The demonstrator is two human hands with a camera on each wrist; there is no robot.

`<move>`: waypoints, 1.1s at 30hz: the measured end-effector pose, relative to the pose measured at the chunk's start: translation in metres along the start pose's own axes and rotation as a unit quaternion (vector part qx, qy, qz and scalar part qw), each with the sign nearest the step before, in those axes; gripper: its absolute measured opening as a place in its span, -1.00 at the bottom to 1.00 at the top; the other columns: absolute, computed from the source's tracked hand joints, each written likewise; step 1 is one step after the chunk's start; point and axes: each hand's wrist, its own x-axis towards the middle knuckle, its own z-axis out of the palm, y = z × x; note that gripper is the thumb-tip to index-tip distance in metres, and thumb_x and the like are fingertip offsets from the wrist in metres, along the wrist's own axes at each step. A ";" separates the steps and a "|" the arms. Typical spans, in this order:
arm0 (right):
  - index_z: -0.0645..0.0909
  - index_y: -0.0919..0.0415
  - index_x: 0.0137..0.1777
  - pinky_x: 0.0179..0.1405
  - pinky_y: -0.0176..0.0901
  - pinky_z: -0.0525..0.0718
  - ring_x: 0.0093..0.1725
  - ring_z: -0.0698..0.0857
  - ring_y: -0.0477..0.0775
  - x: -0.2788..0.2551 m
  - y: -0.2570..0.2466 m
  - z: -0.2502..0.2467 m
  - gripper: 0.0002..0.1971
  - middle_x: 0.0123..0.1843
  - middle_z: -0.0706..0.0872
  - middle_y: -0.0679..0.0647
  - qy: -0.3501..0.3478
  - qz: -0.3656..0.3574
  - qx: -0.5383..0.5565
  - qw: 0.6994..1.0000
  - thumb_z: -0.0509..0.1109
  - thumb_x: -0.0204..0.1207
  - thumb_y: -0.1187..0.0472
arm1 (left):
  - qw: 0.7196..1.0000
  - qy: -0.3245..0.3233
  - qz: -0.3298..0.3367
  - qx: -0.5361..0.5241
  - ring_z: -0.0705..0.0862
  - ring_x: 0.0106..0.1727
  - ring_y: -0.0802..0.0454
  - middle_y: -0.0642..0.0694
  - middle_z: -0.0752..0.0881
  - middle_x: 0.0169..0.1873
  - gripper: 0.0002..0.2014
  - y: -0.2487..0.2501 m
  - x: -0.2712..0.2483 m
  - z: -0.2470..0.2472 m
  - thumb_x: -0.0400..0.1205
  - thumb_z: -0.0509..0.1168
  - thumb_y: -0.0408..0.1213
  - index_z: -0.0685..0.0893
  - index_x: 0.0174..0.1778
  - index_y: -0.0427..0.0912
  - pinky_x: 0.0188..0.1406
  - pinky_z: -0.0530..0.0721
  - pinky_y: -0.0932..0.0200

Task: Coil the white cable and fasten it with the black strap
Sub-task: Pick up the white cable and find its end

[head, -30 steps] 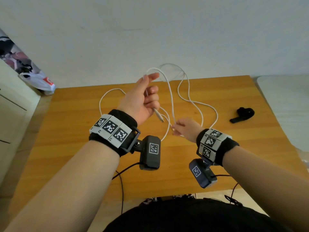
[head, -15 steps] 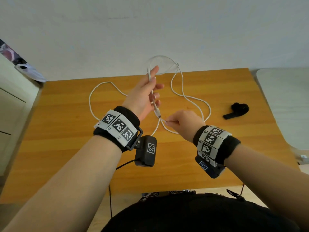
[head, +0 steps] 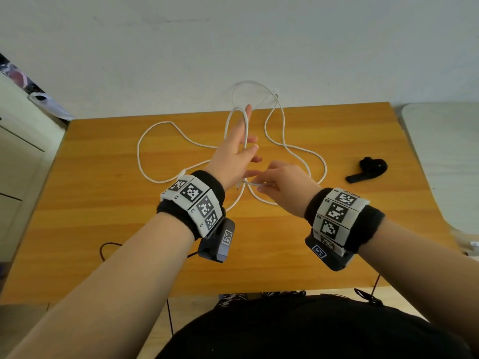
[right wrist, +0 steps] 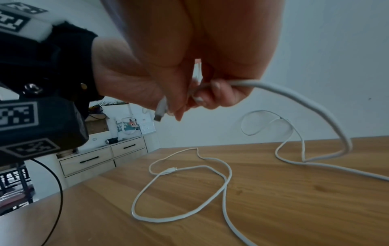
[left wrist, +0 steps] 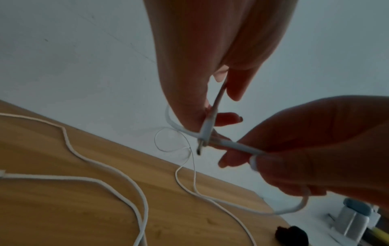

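The white cable (head: 166, 122) lies in loose loops on the wooden table (head: 103, 203). My left hand (head: 243, 141) is raised upright above it. One turn of cable hangs over the tip of its straight index finger, and its thumb holds the plug end (left wrist: 207, 128) against the hand. My right hand (head: 261, 181) is just right of the left palm's base and pinches the cable (left wrist: 238, 146) beside the plug (right wrist: 161, 108). From that pinch the cable (right wrist: 263, 85) droops to the table. The black strap (head: 373, 167) lies alone to the right.
A white drawer cabinet (head: 15, 161) stands left of the table and a pale padded surface (head: 445, 151) to its right. The wall runs along the table's far edge. A dark lead (head: 108, 244) from the wrist camera trails over the near left part of the table.
My right hand has risen and moved left with the cable, up to the base of my left palm. The cable now hangs as a narrow loop over the left index finger.
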 end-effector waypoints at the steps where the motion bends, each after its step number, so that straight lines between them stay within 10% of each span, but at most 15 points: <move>1: 0.65 0.05 0.27 0.02 0.01 0.59 0.03 0.59 0.11 -0.001 -0.001 -0.001 -0.72 0.01 0.57 0.05 0.003 0.000 0.001 1.000 0.26 0.61 0.12 | 1.000 -0.007 0.007 0.020 0.69 -0.04 0.06 -0.10 0.50 0.23 -0.34 -0.001 0.000 0.000 0.72 0.10 -0.34 -0.02 0.61 0.31 -0.09 0.79 0.10; 5: 0.69 0.05 0.12 -0.08 -0.08 0.61 -0.10 0.57 -0.01 -0.002 -0.002 -0.004 -0.77 -0.13 0.56 -0.06 0.019 0.016 0.003 1.000 0.32 0.56 0.02 | 0.995 -0.021 0.028 0.092 0.73 0.02 0.06 -0.12 0.48 0.35 -0.35 -0.003 0.000 0.002 0.74 0.07 -0.29 -0.08 0.61 0.33 -0.03 0.79 0.03; 9: 0.69 0.14 0.02 -0.01 -0.12 0.66 -0.08 0.67 0.01 -0.001 -0.001 -0.007 -0.84 -0.14 0.69 -0.01 0.008 0.034 0.028 0.999 0.45 0.46 0.20 | 0.984 -0.047 0.054 0.162 0.72 -0.02 0.05 -0.18 0.47 0.39 -0.37 -0.008 -0.001 0.002 0.75 0.03 -0.27 -0.13 0.63 0.25 -0.26 0.67 0.44; 12: 0.68 0.11 0.07 0.07 -0.06 0.68 0.02 0.70 0.03 0.000 0.002 -0.012 -0.80 -0.06 0.73 -0.01 0.013 0.043 0.003 0.999 0.34 0.49 0.29 | 0.973 -0.074 0.044 0.215 0.77 -0.09 0.02 -0.23 0.54 0.31 -0.38 -0.013 -0.001 0.000 0.75 0.01 -0.24 -0.14 0.62 0.29 -0.13 0.71 0.24; 18: 0.63 0.05 -0.02 0.17 -0.01 0.51 0.06 0.62 0.06 0.002 0.009 -0.021 -0.66 0.00 0.66 -0.02 0.021 0.067 -0.141 0.988 0.18 0.56 -0.18 | 0.963 -0.115 -0.013 0.244 0.79 -0.17 -0.07 -0.02 0.45 0.18 -0.41 -0.017 -0.006 -0.004 0.76 -0.03 -0.18 -0.15 0.58 0.40 -0.23 0.81 -0.08; 26: 0.60 0.16 -0.06 -0.14 -0.16 0.51 -0.05 0.62 0.04 0.008 0.017 -0.023 -0.68 -0.10 0.64 0.00 0.085 0.086 -0.009 0.993 0.39 0.46 -0.11 | 0.951 -0.138 -0.043 0.272 0.80 -0.35 -0.01 -0.08 0.40 0.53 -0.51 -0.021 -0.008 -0.006 0.76 -0.08 -0.06 -0.02 0.60 0.34 -0.31 0.50 0.42; 33: 0.58 0.11 -0.16 -0.20 -0.21 0.48 -0.15 0.61 -0.01 0.010 0.019 -0.025 -0.73 -0.20 0.65 -0.04 0.120 0.091 0.041 0.988 0.49 0.38 -0.06 | 0.971 -0.090 -0.034 0.217 0.49 -0.41 0.19 -0.10 0.74 -0.13 -0.59 -0.028 -0.005 -0.008 0.72 -0.04 0.07 0.52 0.41 0.10 -0.26 0.51 0.18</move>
